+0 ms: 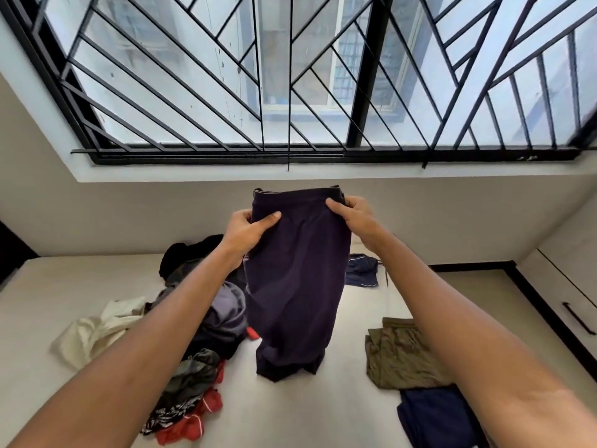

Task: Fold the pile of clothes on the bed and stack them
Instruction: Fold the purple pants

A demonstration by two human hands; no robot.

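Note:
A dark navy pair of shorts [295, 286] hangs upright in the air above the bed [307, 412], its lower end touching the mattress. My left hand [247, 231] pinches the left side of the waistband. My right hand [350, 215] grips the right side of the waistband. The unfolded pile of clothes [200, 321] lies to the left: black, grey, cream, striped and red pieces tangled together. An olive garment [400, 354] lies folded on the right, with a navy garment [439, 418] below it near the front edge.
Another small navy garment [361, 270] lies at the back of the bed. A barred window [290, 76] fills the wall ahead. A white cabinet with a black handle [578, 318] stands to the right of the bed.

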